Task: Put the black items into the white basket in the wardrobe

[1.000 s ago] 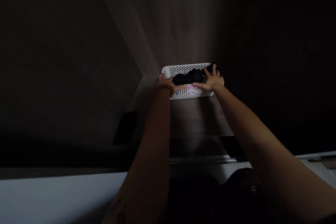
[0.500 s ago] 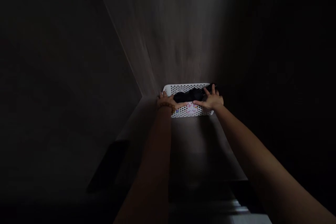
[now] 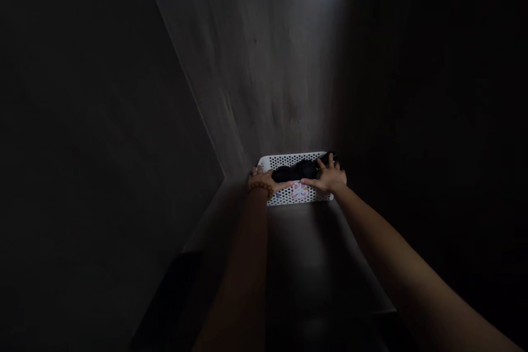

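Over on the left, the left hand (image 3: pixel 262 180), beaded bracelet (image 3: pixel 259 188) on the wrist, spreads wide across the near corner of a white perforated plastic basket (image 3: pixel 313 197), which sits at the far edge of a dark shelf (image 3: pixel 305 264). Inside lies a black cloth bundle (image 3: pixel 293 173). A pink sticker (image 3: pixel 300 191) marks the front, and the right hand (image 3: pixel 330 177) splays wide at the right end. Clamping or just resting? Can't tell!

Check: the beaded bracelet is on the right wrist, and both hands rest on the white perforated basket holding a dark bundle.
Wrong wrist: the head view shows the beaded bracelet on the left wrist. The rest stands: left hand and right hand rest on the white perforated basket holding a dark bundle.
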